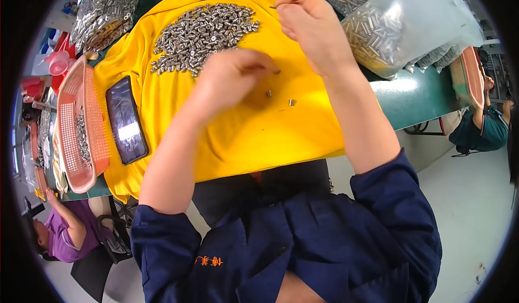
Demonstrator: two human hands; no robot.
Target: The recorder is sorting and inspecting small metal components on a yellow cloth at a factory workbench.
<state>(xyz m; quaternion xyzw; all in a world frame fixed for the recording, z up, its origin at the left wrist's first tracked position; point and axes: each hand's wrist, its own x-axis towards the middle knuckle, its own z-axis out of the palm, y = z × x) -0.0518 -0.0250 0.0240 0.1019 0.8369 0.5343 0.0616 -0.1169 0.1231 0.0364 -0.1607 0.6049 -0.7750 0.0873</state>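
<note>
My left hand [230, 78] is smeared by motion over the yellow cloth [243, 146], beside the pile of small silvery metal cylinders [205, 32]. Its fingers bend to the right, and whether anything sits between them cannot be made out. A loose metal cylinder [268, 93] shows just below its fingertips, with a second loose cylinder [292, 102] lying further right. Higher up, my right hand [308, 24] is closed in a pinch. From its fingertips a thin dark piece [273, 7] sticks out to the left; most of it is hidden.
A phone [127, 120] lies on the cloth at left, beside a pink plastic basket [84, 135] with small metal parts. Clear bags of metal parts stand at back left [105, 11] and right [378, 27] on the green table [416, 97]. Co-workers sit at left [67, 230] and right [478, 127].
</note>
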